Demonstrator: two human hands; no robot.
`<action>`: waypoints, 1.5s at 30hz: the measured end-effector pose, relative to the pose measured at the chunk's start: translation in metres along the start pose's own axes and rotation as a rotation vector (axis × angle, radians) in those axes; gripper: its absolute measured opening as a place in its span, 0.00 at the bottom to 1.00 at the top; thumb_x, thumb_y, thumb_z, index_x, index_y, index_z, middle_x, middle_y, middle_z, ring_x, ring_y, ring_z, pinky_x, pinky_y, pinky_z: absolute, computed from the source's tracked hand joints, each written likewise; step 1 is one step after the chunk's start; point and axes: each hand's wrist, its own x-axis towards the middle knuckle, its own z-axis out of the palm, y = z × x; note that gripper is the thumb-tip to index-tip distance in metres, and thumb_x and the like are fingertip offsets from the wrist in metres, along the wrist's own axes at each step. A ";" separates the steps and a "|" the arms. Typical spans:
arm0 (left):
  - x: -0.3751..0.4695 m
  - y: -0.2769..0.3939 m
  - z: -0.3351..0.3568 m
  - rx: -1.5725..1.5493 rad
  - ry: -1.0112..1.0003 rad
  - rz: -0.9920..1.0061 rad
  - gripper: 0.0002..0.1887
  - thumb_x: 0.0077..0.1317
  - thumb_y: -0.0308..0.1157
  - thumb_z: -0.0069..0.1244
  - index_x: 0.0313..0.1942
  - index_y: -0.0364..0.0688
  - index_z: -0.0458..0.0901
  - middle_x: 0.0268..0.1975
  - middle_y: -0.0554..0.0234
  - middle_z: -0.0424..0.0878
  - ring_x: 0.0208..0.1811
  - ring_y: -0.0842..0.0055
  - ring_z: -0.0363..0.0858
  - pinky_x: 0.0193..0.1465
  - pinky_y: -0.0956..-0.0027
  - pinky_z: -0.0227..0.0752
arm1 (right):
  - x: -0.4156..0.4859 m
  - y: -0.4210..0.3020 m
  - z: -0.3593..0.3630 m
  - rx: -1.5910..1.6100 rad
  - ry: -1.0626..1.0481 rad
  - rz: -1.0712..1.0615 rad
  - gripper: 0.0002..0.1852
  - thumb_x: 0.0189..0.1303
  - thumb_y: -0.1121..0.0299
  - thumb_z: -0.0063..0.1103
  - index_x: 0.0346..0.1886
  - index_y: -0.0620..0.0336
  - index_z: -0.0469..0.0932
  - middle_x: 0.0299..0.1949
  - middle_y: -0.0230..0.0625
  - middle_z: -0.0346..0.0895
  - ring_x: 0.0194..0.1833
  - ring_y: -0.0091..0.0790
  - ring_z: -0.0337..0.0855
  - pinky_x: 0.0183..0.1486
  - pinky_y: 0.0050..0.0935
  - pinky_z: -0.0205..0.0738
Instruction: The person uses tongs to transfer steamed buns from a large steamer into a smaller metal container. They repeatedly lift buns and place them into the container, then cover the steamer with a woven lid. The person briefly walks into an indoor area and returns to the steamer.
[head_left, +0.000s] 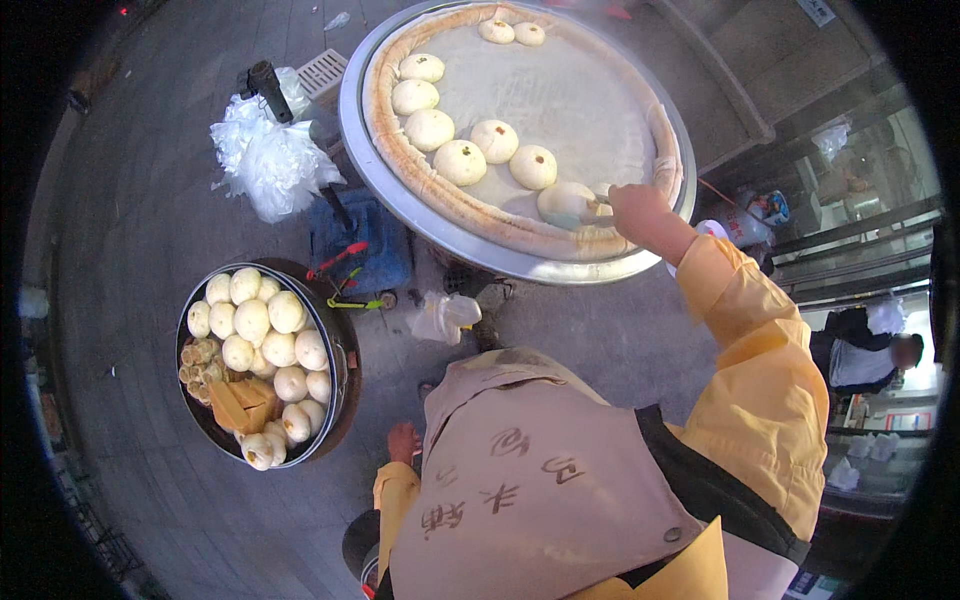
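Observation:
My right hand (637, 214) is closed around what look like metal tongs (600, 220) at the near right side of a large round steamer (427, 231). The tongs' tips are at a white steamed bun (562, 201), and a second bun beside it is partly covered by my hand. Several more buns (459, 163) with small dark or reddish marks on top rest on the pale cloth (570, 97) inside the padded ring. My left hand (405, 442) hangs low beside the apron (540, 480), partly hidden; its grip is unclear.
At left stands a round metal container (337, 390) of piled buns, tube-shaped rolls and yellow cake wedges (240, 405). Plastic bags (274, 157) hang from a dark post by the steamer. A person (862, 352) is by the shopfront at far right.

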 end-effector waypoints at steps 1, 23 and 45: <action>0.005 -0.006 -0.001 0.019 -0.005 0.040 0.07 0.59 0.35 0.51 0.30 0.42 0.79 0.30 0.51 0.80 0.32 0.56 0.80 0.32 0.52 0.72 | 0.002 0.009 0.005 0.012 -0.006 -0.012 0.08 0.58 0.69 0.58 0.37 0.62 0.83 0.36 0.50 0.85 0.41 0.50 0.88 0.42 0.45 0.82; -0.028 0.074 0.066 0.144 0.409 -0.185 0.16 0.66 0.42 0.47 0.37 0.39 0.86 0.43 0.44 0.87 0.46 0.49 0.85 0.53 0.49 0.77 | 0.111 0.029 -0.092 1.023 -0.368 -0.384 0.24 0.32 0.82 0.71 0.37 0.57 0.73 0.22 0.20 0.65 0.22 0.16 0.66 0.24 0.19 0.59; -0.136 -0.093 0.060 -0.554 0.622 -0.596 0.17 0.62 0.40 0.51 0.46 0.45 0.89 0.50 0.47 0.86 0.53 0.53 0.84 0.58 0.56 0.76 | -0.001 -0.665 -0.138 -0.535 0.066 -1.377 0.10 0.53 0.72 0.58 0.37 0.63 0.84 0.37 0.51 0.85 0.43 0.52 0.87 0.45 0.47 0.81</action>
